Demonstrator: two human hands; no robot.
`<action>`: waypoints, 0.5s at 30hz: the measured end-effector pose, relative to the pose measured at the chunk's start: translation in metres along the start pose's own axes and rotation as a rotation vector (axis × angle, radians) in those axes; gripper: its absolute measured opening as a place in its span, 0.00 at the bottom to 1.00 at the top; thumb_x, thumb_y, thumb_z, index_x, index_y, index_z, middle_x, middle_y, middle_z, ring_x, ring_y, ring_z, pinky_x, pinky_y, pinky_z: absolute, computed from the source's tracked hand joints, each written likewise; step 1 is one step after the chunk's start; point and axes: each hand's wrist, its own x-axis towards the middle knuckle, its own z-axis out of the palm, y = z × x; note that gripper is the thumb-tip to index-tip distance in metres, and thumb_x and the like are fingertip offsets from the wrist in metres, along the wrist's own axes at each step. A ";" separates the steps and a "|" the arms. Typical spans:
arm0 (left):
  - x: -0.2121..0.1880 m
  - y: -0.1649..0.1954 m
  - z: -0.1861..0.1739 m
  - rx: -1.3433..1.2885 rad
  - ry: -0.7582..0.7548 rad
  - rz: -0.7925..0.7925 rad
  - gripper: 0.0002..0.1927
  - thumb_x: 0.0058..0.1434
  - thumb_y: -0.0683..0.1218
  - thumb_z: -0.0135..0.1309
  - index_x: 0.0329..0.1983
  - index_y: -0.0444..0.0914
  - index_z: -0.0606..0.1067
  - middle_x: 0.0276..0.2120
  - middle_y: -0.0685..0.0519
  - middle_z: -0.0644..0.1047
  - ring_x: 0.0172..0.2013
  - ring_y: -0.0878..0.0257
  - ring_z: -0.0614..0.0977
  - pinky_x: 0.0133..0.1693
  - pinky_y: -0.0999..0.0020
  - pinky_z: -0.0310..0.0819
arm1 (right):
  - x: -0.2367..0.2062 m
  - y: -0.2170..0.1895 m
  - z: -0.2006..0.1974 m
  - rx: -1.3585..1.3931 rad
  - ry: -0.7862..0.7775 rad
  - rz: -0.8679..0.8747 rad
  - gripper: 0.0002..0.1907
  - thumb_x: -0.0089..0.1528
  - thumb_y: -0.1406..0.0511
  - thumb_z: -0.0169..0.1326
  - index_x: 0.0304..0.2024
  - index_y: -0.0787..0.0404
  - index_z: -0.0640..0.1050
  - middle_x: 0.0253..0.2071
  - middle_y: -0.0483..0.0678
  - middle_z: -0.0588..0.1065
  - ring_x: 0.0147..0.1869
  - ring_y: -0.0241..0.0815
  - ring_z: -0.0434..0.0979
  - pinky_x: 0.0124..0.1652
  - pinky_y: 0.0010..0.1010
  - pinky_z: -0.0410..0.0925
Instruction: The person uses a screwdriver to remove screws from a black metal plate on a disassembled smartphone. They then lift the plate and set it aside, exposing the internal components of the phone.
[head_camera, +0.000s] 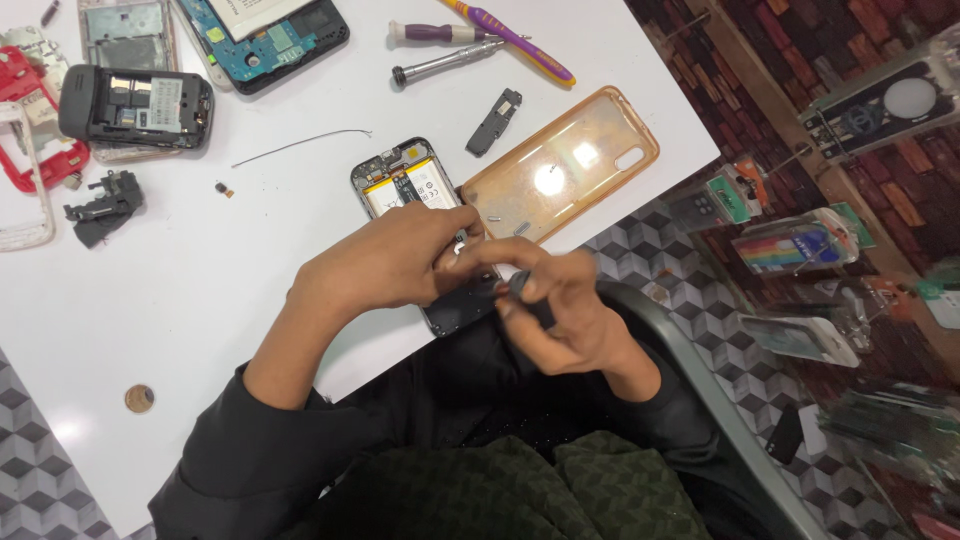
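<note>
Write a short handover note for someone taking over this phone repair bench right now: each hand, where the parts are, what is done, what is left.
Left hand presses on the opened phone at the table edge.
Right hand pinches a small dark part at the phone's lower end.
Back is off; battery exposed. The amber case lies beside it, screwdrivers above.
Lower section not closed; loose screws rest on the case.
</note>
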 end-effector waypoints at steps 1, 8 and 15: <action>0.000 0.000 0.000 -0.005 -0.024 -0.024 0.16 0.53 0.45 0.61 0.44 0.37 0.76 0.21 0.46 0.79 0.27 0.50 0.82 0.31 0.56 0.73 | -0.003 0.000 0.001 -0.057 0.044 0.009 0.36 0.58 0.86 0.52 0.55 0.49 0.55 0.57 0.68 0.68 0.60 0.57 0.76 0.46 0.34 0.76; 0.000 -0.001 0.001 -0.001 -0.059 -0.079 0.13 0.54 0.44 0.57 0.43 0.38 0.76 0.20 0.46 0.79 0.26 0.51 0.83 0.32 0.57 0.74 | -0.009 0.003 -0.001 0.064 0.052 0.039 0.36 0.61 0.87 0.45 0.58 0.47 0.54 0.57 0.65 0.69 0.61 0.54 0.78 0.51 0.34 0.77; -0.001 0.001 0.002 0.009 -0.004 -0.020 0.12 0.53 0.46 0.60 0.39 0.37 0.76 0.19 0.46 0.78 0.26 0.51 0.82 0.31 0.57 0.73 | -0.013 0.009 0.008 -0.191 0.088 0.024 0.37 0.63 0.85 0.54 0.59 0.48 0.53 0.50 0.58 0.76 0.53 0.46 0.80 0.49 0.31 0.76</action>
